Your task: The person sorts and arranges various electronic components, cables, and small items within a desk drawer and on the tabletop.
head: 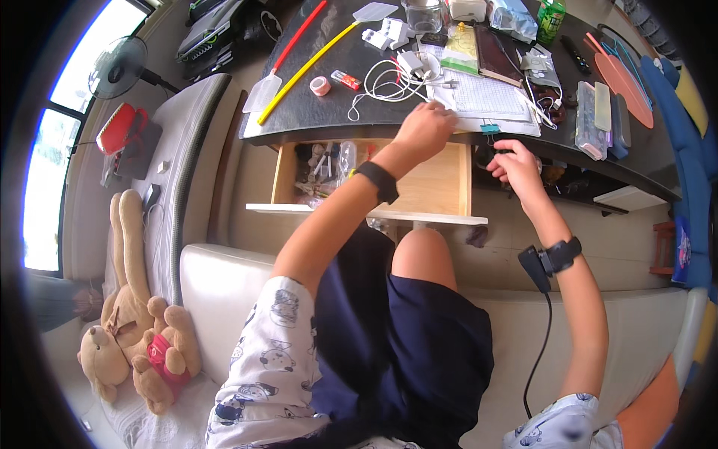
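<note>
My left hand (425,128) is over the front edge of the dark table (331,120), at the lower left corner of a stack of papers (488,98); its fingertips are blurred, and whether they hold anything cannot be told. To the right, my right hand (516,165) hangs just past the table edge with fingers bent and apart, near a teal binder clip (489,128) on the papers. A white charger (410,60) and its looped white cable (387,96) lie beyond my left hand. Below my hands, a wooden drawer (432,177) stands pulled out, with small items in its left part.
Two fly swatters (314,53), a pink tape roll (320,86), a brown notebook (496,55), a glass jar (423,17) and a green can (550,21) are on the table. Clear plastic cases (590,120) stand right. Plush toys (134,342) lie on the sofa at left.
</note>
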Motion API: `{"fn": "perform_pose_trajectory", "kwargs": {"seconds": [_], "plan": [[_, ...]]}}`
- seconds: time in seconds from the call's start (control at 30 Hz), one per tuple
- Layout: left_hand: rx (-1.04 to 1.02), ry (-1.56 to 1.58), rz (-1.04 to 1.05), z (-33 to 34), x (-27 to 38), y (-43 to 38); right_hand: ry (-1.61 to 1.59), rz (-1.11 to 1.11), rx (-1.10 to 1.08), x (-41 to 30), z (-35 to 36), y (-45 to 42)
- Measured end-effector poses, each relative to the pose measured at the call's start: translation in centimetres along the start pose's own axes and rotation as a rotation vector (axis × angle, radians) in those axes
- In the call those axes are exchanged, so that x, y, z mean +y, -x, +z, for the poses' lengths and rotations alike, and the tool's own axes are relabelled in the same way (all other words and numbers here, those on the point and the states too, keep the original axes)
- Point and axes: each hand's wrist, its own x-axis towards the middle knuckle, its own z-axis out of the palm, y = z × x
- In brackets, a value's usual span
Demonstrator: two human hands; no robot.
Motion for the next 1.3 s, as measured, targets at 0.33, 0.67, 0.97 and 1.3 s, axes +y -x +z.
{"fn": "perform_pose_trajectory", "kwargs": {"seconds": [0.33,0.67,0.97,1.3], "plan": [[-0.157,-0.106,-0.418,-2.9,-6.8,2.3,0.011,0.038,-0.197,1.1,2.2,2.4],[0.342,1.022,-0.642,-8.8,-6.5,0.4,0.158,-0.135,-0.098,1.7,5.1,2.7],[0.086,1.863,-0.77,-12.5,0.6,4.1,-0.615,0.074,-0.271,-5.3,8.1,4.6],[-0.079,1.908,-0.833,-12.1,5.7,10.4,-0.332,0.011,-0.141,-2.4,11.1,6.4]]}}
